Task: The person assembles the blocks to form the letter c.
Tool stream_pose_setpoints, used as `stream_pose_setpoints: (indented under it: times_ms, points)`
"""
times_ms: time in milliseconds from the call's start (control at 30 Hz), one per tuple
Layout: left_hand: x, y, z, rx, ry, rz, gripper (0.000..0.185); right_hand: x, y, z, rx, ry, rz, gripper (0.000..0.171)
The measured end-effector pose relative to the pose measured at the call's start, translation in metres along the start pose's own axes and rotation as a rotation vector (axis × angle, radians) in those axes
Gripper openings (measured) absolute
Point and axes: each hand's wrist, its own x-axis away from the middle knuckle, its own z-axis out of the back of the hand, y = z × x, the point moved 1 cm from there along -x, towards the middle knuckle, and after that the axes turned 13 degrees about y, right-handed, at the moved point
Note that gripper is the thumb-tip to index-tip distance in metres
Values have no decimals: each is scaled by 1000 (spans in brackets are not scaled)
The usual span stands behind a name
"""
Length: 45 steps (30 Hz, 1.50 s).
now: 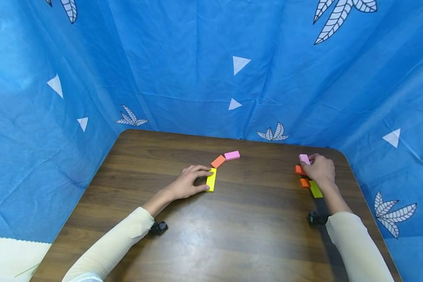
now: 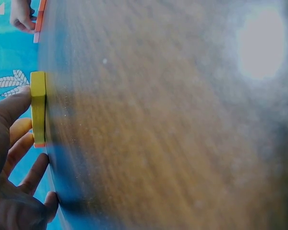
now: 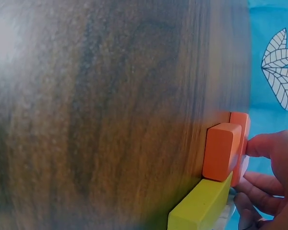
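Observation:
My left hand (image 1: 187, 183) holds a yellow block (image 1: 211, 181) lying flat on the table, its thumb at the near end and fingertips at the far end. Touching or almost touching its far end is an orange block (image 1: 218, 161), followed by a pink block (image 1: 232, 155). Over on the right, my right hand (image 1: 320, 170) pinches another pink block (image 1: 304, 158) between thumb and fingers. Just nearer lie an orange block (image 1: 300, 170), a smaller-looking orange block (image 1: 304, 183) and a yellow-green block (image 1: 316, 189). In the right wrist view, the fingers partly hide the pink block.
The brown wooden table (image 1: 232, 235) has rounded far corners. A blue patterned cloth (image 1: 197, 78) hangs behind it and along both sides. Dark wrist cameras sit on the left wrist (image 1: 158, 227) and right wrist (image 1: 317, 218).

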Motion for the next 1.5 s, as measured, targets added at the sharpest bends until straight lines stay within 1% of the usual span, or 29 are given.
stream_pose_setpoints:
  times_ms: [367, 667, 967, 1267, 1500]
  points:
    - [-1, 1, -1, 4, 16, -14, 58, -1, 0, 2, 13, 46, 40, 54]
    - [1, 1, -2, -1, 14, -11, 58, 1, -8, -4, -16, 78, 80, 50]
    - [1, -1, -2, -1, 19, -6, 58, 3, -22, -15, -42, 99, 158, 46]
    - [-2, -3, -2, -1, 13, -6, 58, 1, -34, -22, -125, 120, 276, 42]
    - [-1, -3, -1, -3, -3, 9, 58, 3, -45, -32, -133, 87, 313, 42]
